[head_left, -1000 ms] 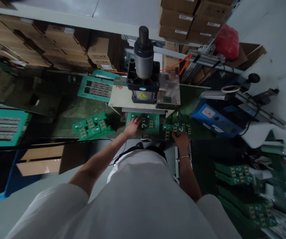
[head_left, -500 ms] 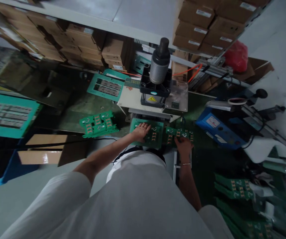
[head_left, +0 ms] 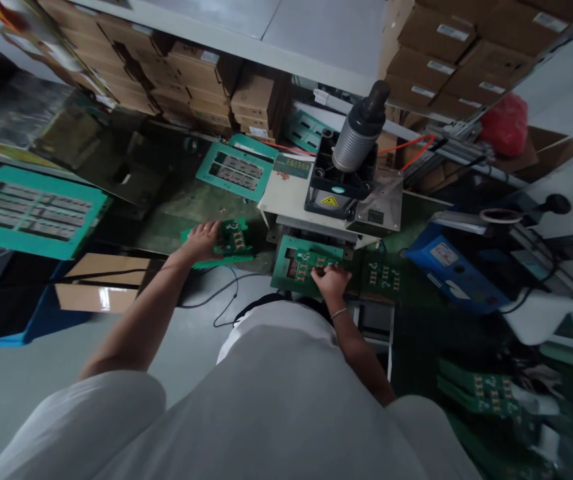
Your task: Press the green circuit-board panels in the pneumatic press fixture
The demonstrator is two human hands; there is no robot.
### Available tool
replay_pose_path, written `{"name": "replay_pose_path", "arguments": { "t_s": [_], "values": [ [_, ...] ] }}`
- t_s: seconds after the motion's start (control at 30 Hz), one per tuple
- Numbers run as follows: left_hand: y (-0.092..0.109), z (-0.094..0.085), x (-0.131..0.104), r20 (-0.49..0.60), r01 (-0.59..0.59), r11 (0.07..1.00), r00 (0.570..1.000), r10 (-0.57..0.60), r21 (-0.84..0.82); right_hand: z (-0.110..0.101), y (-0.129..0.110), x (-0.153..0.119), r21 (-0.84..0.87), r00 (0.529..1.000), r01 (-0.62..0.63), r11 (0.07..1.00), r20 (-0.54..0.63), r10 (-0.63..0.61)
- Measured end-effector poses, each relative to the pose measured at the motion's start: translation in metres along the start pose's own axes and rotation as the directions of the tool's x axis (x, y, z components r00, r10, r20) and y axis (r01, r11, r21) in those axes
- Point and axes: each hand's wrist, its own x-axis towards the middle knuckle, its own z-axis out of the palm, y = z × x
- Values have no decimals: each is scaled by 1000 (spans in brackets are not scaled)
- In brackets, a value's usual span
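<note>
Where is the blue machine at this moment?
In the head view, the blue machine stands on the person's right, just past the green circuit boards that lie to the right of the press.

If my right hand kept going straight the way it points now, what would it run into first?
Beyond the circuit board at its fingers, your right hand would probably meet the front of the press, though depth is unclear and it might slip underneath.

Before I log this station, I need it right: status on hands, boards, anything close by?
Left hand on the board stack. Right hand holding a circuit board over the green fixture. Press close behind it.
</note>
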Motion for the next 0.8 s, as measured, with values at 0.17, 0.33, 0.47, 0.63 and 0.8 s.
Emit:
{"name": "replay_pose_path", "arguments": {
  "t_s": [0.17, 0.33, 0.47, 0.63, 0.8],
  "values": [
    [14, 8, -4, -8, -95, 994, 995, 95, 45, 11, -30, 10, -23, 996, 55, 998, 72, -53],
    [86, 31, -8, 45, -394, 919, 918, 394, -1, 10, -29, 17, -63, 985, 135, 989, 120, -126],
    [137, 66, 0, 130, -528, 844, 834, 536, -94, 7, 5, 18, -36, 969, 223, 974, 113, -218],
    [150, 93, 11, 146, -572, 814, 801, 581, -104, 16, 65, 16, -16, 901, 430, 903, 76, -428],
    [146, 100, 9, 147, -559, 821, 808, 570, -114, 28, 86, 21, -20, 864, 494, 869, 118, -489]
  ]
}}
